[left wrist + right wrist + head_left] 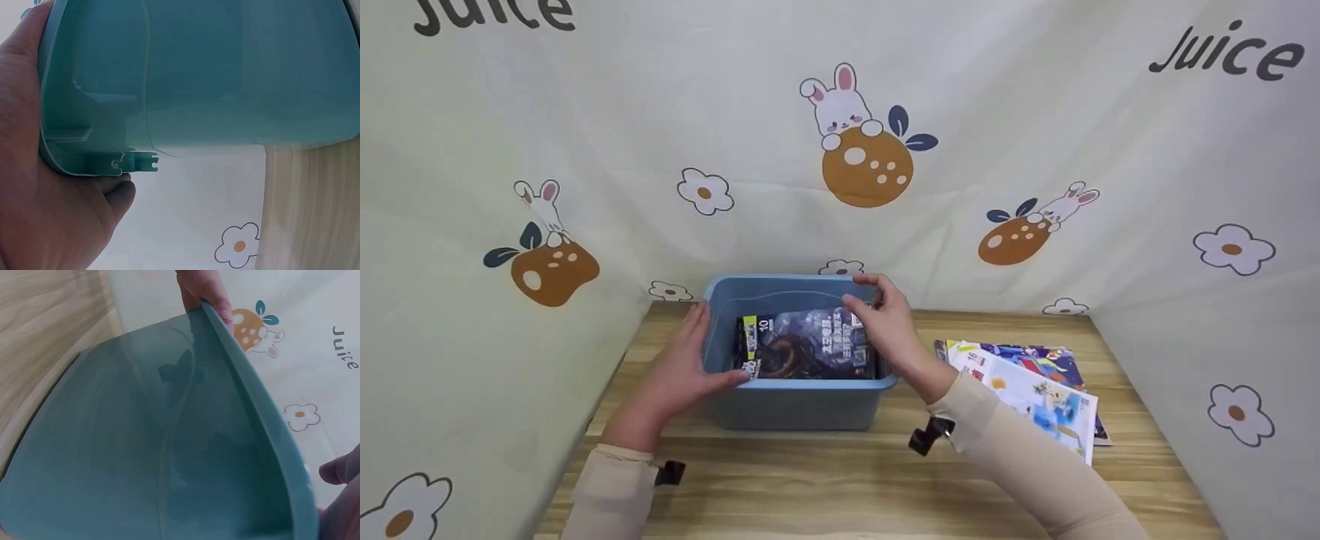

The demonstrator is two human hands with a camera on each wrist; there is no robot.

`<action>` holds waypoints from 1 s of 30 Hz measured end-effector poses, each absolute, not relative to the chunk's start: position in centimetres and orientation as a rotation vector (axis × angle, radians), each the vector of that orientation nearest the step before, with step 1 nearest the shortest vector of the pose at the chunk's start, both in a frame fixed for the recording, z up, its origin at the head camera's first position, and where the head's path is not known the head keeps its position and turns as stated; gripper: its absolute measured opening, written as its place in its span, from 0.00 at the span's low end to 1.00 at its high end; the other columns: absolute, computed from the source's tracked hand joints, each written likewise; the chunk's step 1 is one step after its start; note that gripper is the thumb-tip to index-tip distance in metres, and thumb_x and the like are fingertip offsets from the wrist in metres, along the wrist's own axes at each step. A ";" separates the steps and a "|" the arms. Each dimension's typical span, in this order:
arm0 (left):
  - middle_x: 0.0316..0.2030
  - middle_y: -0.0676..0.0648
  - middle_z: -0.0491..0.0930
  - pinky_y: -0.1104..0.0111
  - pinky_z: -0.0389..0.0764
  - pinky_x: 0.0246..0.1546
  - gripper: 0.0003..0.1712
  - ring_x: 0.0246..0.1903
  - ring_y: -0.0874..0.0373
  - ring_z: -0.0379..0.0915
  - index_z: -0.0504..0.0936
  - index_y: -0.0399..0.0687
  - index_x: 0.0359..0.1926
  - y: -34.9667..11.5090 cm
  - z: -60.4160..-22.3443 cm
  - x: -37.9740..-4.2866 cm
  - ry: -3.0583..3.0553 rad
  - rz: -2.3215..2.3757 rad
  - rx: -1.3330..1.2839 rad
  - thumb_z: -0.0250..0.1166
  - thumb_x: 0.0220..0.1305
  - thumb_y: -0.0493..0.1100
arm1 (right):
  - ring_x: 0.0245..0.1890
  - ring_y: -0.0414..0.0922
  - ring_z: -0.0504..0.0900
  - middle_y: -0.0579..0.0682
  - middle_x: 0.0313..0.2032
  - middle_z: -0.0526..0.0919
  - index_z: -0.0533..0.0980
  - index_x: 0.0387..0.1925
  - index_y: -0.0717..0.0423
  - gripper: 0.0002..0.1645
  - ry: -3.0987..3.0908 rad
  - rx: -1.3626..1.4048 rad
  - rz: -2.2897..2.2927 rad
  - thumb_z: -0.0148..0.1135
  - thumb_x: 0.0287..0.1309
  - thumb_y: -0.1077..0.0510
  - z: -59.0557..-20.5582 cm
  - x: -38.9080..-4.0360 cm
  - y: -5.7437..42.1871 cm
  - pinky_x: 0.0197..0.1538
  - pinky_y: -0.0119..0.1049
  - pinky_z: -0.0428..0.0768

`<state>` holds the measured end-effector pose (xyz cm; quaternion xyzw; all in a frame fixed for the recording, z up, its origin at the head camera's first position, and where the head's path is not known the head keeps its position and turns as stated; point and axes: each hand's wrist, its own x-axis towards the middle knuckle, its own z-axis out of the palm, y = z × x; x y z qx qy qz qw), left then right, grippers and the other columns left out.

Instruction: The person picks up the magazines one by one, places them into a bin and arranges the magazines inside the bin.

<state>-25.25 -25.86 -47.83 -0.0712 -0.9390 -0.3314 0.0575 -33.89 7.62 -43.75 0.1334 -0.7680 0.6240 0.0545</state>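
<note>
A blue plastic bin (799, 405) stands on the wooden table near the back wall, with dark-covered magazines (810, 345) lying inside it. My left hand (679, 367) grips the bin's left side, thumb over the front rim; in the left wrist view, this hand (50, 185) wraps the rim at a corner. At the back right corner, my right hand (892, 322) holds the rim, its thumb over the inside. The right wrist view shows the bin's smooth outer wall (129, 427), with part of the right hand (343, 506) at the lower right and the left hand (205, 289) beyond.
Several colourful magazines (1042, 405) lie in an overlapping pile on the table to the right of the bin, partly behind my right sleeve (1020, 457). A pale cloth (750, 127) printed with rabbits, oranges and flowers encloses the table (810, 487) at the back and sides.
</note>
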 end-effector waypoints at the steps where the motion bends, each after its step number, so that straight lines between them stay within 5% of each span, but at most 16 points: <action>1: 0.88 0.32 0.35 0.33 0.51 0.81 0.83 0.86 0.30 0.34 0.42 0.35 0.89 -25.9 -47.8 -25.3 -2.849 -1.005 -0.211 0.78 0.56 0.78 | 0.33 0.44 0.69 0.49 0.32 0.70 0.81 0.64 0.59 0.23 -2.331 0.405 1.895 0.73 0.72 0.58 -43.6 -33.9 7.9 0.36 0.36 0.71; 15: 0.89 0.34 0.35 0.32 0.50 0.81 0.85 0.87 0.32 0.33 0.40 0.36 0.89 -26.1 -48.0 -25.5 -2.879 -0.977 -0.188 0.75 0.55 0.82 | 0.21 0.37 0.65 0.48 0.33 0.71 0.81 0.51 0.63 0.11 -2.240 0.292 1.946 0.71 0.71 0.65 -45.9 -34.8 14.5 0.22 0.28 0.65; 23: 0.89 0.34 0.34 0.32 0.51 0.81 0.85 0.87 0.31 0.33 0.40 0.37 0.89 -26.0 -48.0 -25.4 -2.882 -0.979 -0.198 0.76 0.55 0.82 | 0.36 0.42 0.77 0.51 0.39 0.79 0.80 0.54 0.63 0.13 -2.450 0.304 1.680 0.71 0.74 0.61 -48.8 -35.2 20.9 0.39 0.29 0.76; 30: 0.89 0.36 0.33 0.32 0.53 0.80 0.86 0.87 0.31 0.34 0.39 0.40 0.90 -25.8 -47.9 -25.4 -2.889 -0.983 -0.172 0.75 0.54 0.83 | 0.37 0.46 0.78 0.54 0.41 0.78 0.79 0.56 0.66 0.17 -2.617 0.234 1.460 0.71 0.75 0.58 -51.2 -35.7 26.7 0.38 0.30 0.76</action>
